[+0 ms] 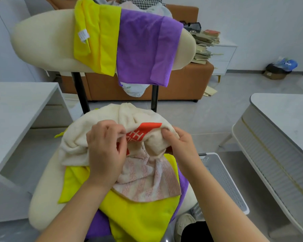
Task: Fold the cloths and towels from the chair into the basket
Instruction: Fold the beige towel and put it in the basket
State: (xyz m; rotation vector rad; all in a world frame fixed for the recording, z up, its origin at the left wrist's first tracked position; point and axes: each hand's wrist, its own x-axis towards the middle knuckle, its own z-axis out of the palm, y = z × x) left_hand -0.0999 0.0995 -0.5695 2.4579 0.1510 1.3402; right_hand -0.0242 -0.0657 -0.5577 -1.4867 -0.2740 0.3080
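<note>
**Both hands on the cream towel, gripped edge running left to right**

The chair (42, 198) seat carries the pile. The basket (222, 172) stands at the near right, just beside the right forearm. The cream towel (94, 130) lies on top, with its bulk to the far left of the fingers. The left hand (105, 151) and right hand (178, 145) each pinch its red-printed fold with curled fingers. They are close together, so the next move is probably to spread it sideways.

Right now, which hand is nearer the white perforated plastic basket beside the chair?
Right. The right hand pinches the cream red-printed terry towel beside the white perforated basket's rim; the left hand grips that towel farther away, across the chair seat.
</note>
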